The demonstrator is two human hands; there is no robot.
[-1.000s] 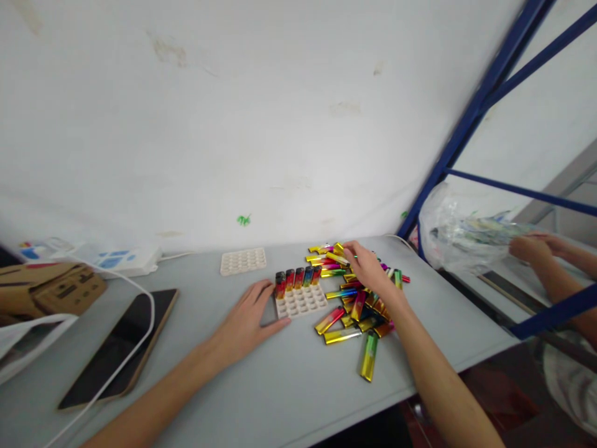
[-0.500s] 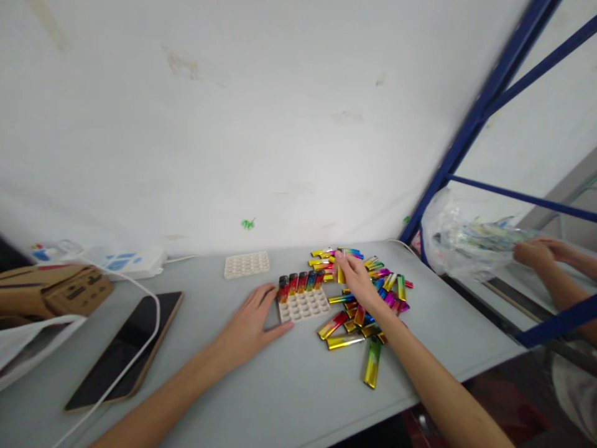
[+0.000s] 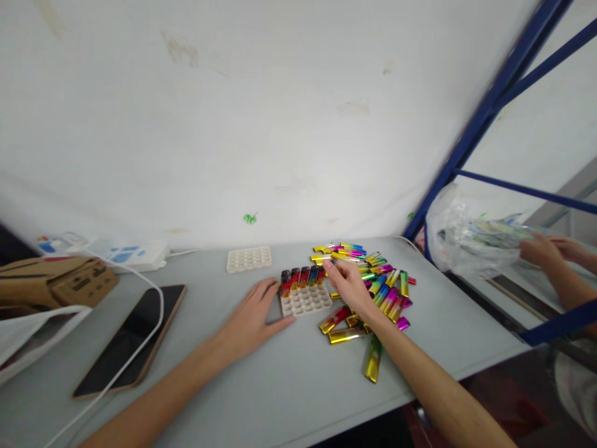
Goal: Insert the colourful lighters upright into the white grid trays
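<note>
A pale moulded tray (image 3: 305, 303) with rows of small pockets lies on the grey table. Several lighters (image 3: 305, 276) with black tops and red, gold and blue bodies stand upright along its back row. My left hand (image 3: 254, 314) rests flat at the tray's left side, fingers and thumb spread around its near left corner. At the back right end of the row, my right hand (image 3: 349, 285) has its fingers pinched on a lighter that they mostly hide. Beneath and beyond this hand spreads a heap of shiny multicoloured lighters (image 3: 347, 335).
A second pocketed tray (image 3: 249, 259) lies near the wall. To the left are a dark tablet (image 3: 133, 339), a white cable (image 3: 161, 308), a cardboard box (image 3: 60, 283) and a power strip (image 3: 140, 254). Beyond the blue rack (image 3: 459, 149), another person's hands (image 3: 543, 249) handle a clear bag (image 3: 452, 227).
My right hand has moved slightly left and down from over the heap to the end of the lighter row, with the lighter in its fingers. My left hand stays at the tray.
</note>
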